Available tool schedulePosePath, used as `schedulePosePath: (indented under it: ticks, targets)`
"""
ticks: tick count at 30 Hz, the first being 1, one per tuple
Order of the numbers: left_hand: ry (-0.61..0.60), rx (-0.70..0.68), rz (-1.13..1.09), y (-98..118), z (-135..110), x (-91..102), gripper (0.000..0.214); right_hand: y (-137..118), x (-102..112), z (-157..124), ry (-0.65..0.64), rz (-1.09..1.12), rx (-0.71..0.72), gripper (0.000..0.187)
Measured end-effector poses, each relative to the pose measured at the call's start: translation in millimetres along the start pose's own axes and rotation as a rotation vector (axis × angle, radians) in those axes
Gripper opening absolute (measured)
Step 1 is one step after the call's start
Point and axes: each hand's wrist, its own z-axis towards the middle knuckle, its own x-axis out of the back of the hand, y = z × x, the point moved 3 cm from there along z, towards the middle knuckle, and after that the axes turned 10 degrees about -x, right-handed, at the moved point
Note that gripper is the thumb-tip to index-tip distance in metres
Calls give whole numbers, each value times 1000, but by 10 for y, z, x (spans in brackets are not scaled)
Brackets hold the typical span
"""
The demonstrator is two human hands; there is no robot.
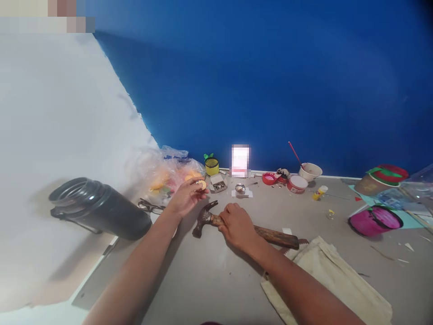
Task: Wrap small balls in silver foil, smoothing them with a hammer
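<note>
My right hand (237,225) is wrapped round the wooden handle of a claw hammer (275,236), close behind its rusty head, which points left just over the grey table. Pinched in the fingers of my left hand (187,197) is a small round yellowish disc (202,184); its exact kind is too small to tell. Just beyond that hand sits a small open box (218,184) of dark metal bits. A shiny silver round object (240,188) rests on white paper beside the box. Under my right forearm lies a beige cloth (324,275).
A dark flask (101,207) leans at the left, near folded glasses (150,206) and plastic bags (169,174). Along the blue wall stand a yellow cup (212,167), a lit screen (240,161), a red lid (270,178) and a white tub (310,171). A pink container (375,221) lies right.
</note>
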Motion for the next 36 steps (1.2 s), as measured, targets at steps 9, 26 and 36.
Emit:
schedulePosePath:
  ticks: [9,26,36]
  targets:
    - [-211,-294,877,-268,603,-387,11,50,-27,51,-69,-18,54,23]
    - [-316,-299,892,-258,645,-482,12,96,-26,80,-57,63,60,23]
    - [-98,236,-99,-145,-253,-450,27,216,180,119,455,693,17,17]
